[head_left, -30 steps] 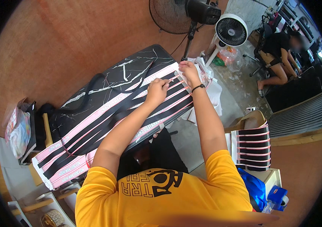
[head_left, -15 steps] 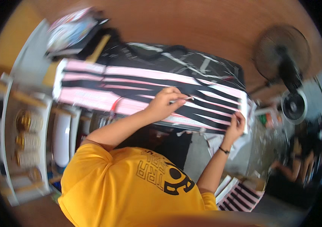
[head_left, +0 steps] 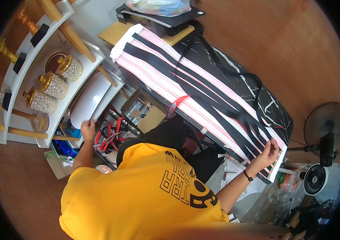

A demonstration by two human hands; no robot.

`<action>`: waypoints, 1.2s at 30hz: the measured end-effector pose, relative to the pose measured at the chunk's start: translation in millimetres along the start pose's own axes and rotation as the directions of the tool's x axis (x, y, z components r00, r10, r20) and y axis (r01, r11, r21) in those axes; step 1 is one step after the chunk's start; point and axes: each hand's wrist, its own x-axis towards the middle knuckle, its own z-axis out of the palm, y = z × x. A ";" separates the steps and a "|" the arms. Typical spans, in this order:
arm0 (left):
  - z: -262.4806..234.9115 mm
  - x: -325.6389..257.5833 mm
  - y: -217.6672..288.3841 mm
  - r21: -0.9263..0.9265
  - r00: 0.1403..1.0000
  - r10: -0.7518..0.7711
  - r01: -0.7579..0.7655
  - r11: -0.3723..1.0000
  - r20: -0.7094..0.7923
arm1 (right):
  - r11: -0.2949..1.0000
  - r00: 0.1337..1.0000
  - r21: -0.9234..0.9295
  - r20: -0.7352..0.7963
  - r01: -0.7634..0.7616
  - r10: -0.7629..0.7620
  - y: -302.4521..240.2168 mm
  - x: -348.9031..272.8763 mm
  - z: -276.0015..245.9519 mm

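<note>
Straps lie along the pink sheet on the worktop, best kept flat and untwisted while my right hand, fingers narrow, works their right end; I cannot tell what my curled left hand holds.

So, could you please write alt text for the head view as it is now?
A person's right hand is at one end of black straps laid along pink-and-white strips on a black table. The left hand is near white shelves holding gold-lidded jars.
</note>
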 end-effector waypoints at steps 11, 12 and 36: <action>-11.9 -212.2 -190.2 0.498 0.227 -0.973 0.850 0.172 -0.052 | 1.000 0.984 0.022 0.177 -0.020 0.015 -32.7 -5.6 47.1; -11.7 -224.9 -191.3 0.499 0.166 -0.985 0.858 0.124 -0.042 | 1.000 0.980 0.014 0.199 -0.016 0.013 -35.1 -5.8 51.3; -0.8 -270.5 -181.2 0.379 0.055 -0.998 0.924 0.054 0.010 | 0.989 0.928 0.107 0.367 -0.104 0.058 -51.2 -13.9 91.5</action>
